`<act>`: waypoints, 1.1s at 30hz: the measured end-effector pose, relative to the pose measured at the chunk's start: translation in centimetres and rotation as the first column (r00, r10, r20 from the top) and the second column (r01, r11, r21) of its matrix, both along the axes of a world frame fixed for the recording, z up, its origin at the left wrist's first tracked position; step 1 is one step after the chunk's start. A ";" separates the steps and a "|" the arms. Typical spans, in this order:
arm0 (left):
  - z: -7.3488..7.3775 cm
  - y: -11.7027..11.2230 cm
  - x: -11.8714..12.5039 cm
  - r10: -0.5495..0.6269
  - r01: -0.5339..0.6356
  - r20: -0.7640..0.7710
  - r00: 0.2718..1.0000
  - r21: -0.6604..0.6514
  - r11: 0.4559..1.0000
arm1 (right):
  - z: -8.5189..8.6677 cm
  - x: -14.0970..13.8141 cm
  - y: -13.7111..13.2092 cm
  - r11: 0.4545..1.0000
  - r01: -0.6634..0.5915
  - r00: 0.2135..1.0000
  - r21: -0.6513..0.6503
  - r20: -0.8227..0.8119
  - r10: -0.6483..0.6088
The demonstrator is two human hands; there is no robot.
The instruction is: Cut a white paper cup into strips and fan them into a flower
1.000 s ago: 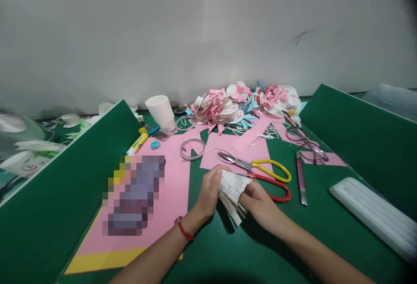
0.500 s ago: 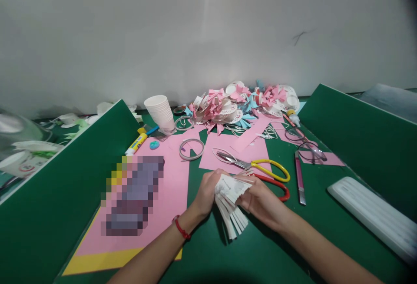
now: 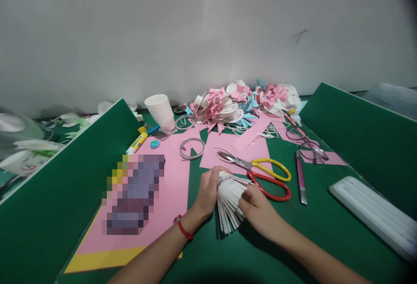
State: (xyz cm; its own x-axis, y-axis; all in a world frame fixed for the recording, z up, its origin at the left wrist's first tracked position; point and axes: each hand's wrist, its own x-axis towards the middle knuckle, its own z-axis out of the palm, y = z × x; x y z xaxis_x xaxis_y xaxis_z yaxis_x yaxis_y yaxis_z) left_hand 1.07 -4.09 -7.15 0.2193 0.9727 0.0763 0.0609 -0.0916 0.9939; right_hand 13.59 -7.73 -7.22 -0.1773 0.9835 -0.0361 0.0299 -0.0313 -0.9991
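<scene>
A white paper cup [image 3: 230, 200], its wall cut into many narrow strips that fan out towards me, is between my hands above the green table. Closed round its left side is my left hand [image 3: 208, 192], with a red bracelet on the wrist. My right hand [image 3: 260, 208] pinches the strips on the right side; its fingertips are partly hidden behind them. Just beyond the hands lie scissors [image 3: 250, 165] with one yellow and one red handle, their blades resting on pink paper [image 3: 212, 145]. A purple craft knife [image 3: 300, 177] lies to the right.
A stack of paper cups [image 3: 160, 111] stands at the back left, near a glue stick [image 3: 137, 142] and tape rolls [image 3: 192, 149]. Finished-looking paper flowers [image 3: 218, 106] pile up at the back. Glasses [image 3: 311, 151] and a white case [image 3: 374, 216] lie right. Green partitions [image 3: 365, 132] flank both sides.
The cut cup has turned in my hands, so its strips now spread round facing me. My right hand has shifted slightly down and left, uncovering the red scissor handle.
</scene>
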 end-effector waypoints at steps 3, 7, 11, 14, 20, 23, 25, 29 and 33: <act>0.2 -0.1 0.0 -0.064 0.063 0.040 0.997 0.019 0.998 | 0.1 -0.1 0.3 0.999 0.017 0.992 -0.031 -0.126 -0.021; 0.3 -0.1 0.2 0.004 -0.005 0.014 1.000 0.030 1.000 | 0.8 -0.2 0.7 0.996 -0.014 0.961 -0.084 -0.278 -0.010; 0.2 0.1 0.1 -0.004 0.004 0.024 1.000 0.018 1.000 | 0.8 0.0 0.9 0.986 -0.059 0.938 -0.155 -0.346 0.002; 0.1 0.1 -0.1 -0.046 0.046 0.039 0.998 0.002 0.999 | 0.5 0.3 1.1 0.955 -0.109 0.886 -0.276 -0.463 -0.033; -0.3 0.0 -0.3 -0.086 0.087 0.064 0.994 -0.017 0.996 | 0.5 0.5 1.1 0.912 -0.198 0.753 -0.360 -0.652 -0.094; -0.4 0.0 -0.1 -0.094 0.096 0.084 0.992 -0.015 0.995 | 0.8 0.1 1.1 0.942 -0.145 0.687 -0.301 -0.716 -0.123; -0.4 0.0 -0.1 -0.102 0.104 0.123 0.987 -0.011 0.995 | 1.0 -0.1 1.0 0.956 -0.116 0.660 -0.270 -0.740 -0.129; -0.2 0.0 -0.1 -0.017 0.013 0.120 0.993 0.033 0.999 | 0.9 -0.1 0.8 0.966 -0.097 0.713 -0.239 -0.694 -0.100; -0.1 0.1 0.0 0.048 -0.048 0.015 0.999 0.010 0.999 | 0.6 0.0 0.1 0.988 -0.013 0.940 -0.154 -0.338 -0.040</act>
